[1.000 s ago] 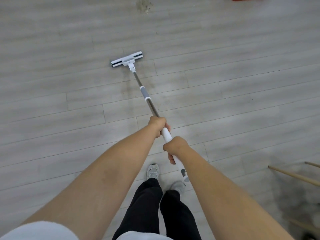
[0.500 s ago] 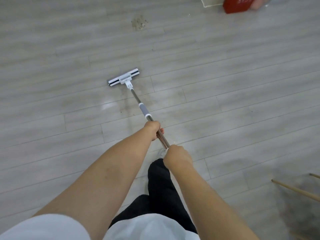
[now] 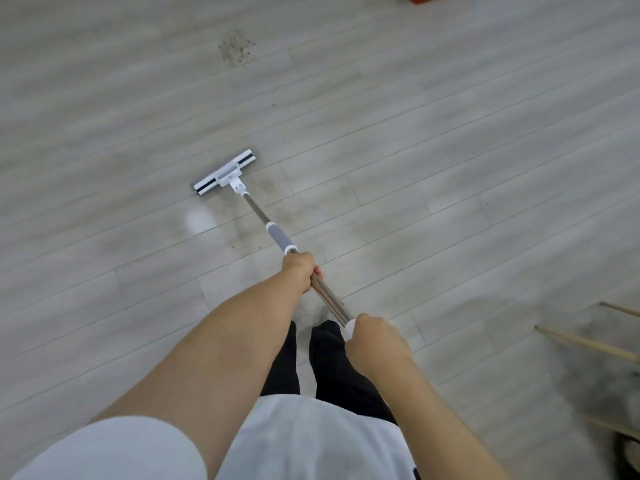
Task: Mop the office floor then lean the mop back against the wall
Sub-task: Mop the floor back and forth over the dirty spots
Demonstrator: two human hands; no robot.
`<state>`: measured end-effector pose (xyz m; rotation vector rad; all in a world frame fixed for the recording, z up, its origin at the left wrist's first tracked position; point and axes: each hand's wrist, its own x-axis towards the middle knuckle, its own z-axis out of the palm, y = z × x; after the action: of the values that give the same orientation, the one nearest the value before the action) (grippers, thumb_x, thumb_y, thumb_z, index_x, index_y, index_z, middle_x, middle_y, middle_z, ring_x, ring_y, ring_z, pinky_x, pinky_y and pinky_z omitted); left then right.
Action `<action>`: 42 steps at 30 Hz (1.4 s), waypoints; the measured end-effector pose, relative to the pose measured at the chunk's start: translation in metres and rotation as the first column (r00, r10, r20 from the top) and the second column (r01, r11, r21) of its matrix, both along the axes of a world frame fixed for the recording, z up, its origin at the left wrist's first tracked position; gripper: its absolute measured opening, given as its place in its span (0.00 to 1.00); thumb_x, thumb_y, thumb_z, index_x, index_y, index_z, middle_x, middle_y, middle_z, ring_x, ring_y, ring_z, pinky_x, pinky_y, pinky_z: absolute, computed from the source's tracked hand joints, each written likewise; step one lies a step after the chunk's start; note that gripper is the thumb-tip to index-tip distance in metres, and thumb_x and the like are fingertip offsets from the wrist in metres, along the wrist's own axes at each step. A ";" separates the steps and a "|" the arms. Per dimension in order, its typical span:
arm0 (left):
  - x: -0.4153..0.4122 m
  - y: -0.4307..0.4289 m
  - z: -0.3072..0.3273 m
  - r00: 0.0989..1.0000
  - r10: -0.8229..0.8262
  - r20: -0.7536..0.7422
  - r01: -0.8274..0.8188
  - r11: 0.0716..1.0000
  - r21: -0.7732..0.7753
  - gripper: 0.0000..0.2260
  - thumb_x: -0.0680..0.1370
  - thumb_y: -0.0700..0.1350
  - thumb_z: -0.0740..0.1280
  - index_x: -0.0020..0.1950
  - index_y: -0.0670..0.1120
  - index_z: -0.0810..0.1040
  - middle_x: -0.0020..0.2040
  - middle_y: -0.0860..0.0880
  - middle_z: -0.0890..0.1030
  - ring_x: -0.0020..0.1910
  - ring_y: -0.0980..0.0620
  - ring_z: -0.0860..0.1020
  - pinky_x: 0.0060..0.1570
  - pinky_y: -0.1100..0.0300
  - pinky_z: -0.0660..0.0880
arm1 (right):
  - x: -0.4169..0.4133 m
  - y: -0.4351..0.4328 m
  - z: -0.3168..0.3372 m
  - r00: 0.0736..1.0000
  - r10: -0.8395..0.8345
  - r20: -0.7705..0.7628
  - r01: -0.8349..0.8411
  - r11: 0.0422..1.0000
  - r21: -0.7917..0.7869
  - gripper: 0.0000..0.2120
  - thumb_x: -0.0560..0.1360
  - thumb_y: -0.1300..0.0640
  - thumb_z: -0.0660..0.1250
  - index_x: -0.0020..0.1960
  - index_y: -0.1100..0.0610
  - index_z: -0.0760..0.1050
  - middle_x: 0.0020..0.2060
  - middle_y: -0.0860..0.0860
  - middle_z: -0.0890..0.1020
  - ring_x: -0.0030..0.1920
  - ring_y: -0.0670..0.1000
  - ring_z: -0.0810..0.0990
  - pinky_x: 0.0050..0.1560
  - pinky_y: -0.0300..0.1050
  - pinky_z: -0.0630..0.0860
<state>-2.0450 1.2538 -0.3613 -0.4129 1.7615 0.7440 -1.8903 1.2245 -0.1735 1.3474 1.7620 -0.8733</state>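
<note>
Both hands grip the mop point(image 3: 259, 213) pole: left hand point(image 3: 300, 270) ahead, right hand point(image 3: 375, 342) at its end, mop head flat on the floor point(image 3: 450, 161).

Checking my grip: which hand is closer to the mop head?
The left hand, gripping the metal shaft by the grey sleeve; the right hand holds the white end.
</note>
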 end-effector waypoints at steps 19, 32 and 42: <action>-0.160 0.144 0.086 0.988 -0.028 -0.155 0.057 0.981 0.184 0.12 0.80 0.36 0.56 0.63 0.42 0.70 0.40 0.44 0.74 0.27 0.52 0.74 0.23 0.63 0.73 | -0.150 0.114 0.047 0.975 -0.165 -0.148 0.176 0.982 0.066 0.02 0.78 0.61 0.60 0.50 0.57 0.68 0.37 0.53 0.74 0.31 0.52 0.75 0.28 0.42 0.70; -0.262 0.338 0.091 0.990 -0.051 -0.130 0.075 0.980 0.182 0.14 0.80 0.36 0.58 0.66 0.39 0.70 0.40 0.45 0.77 0.29 0.52 0.78 0.31 0.57 0.79 | -0.257 0.326 0.037 0.967 -0.168 -0.189 0.168 0.986 -0.013 0.05 0.75 0.63 0.58 0.41 0.57 0.68 0.34 0.56 0.79 0.26 0.53 0.77 0.22 0.39 0.70; -0.386 0.509 0.091 0.993 0.016 -0.119 0.008 0.979 0.203 0.13 0.81 0.37 0.60 0.65 0.41 0.71 0.41 0.47 0.78 0.32 0.54 0.79 0.35 0.57 0.79 | -0.379 0.513 0.049 0.967 -0.097 -0.234 0.089 0.995 -0.047 0.06 0.75 0.66 0.58 0.42 0.60 0.72 0.28 0.56 0.80 0.23 0.54 0.77 0.29 0.40 0.74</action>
<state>-2.4306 1.7628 -0.2704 -0.2373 1.7747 0.9589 -2.2698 1.7371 -0.1249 1.3569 1.8627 -1.1532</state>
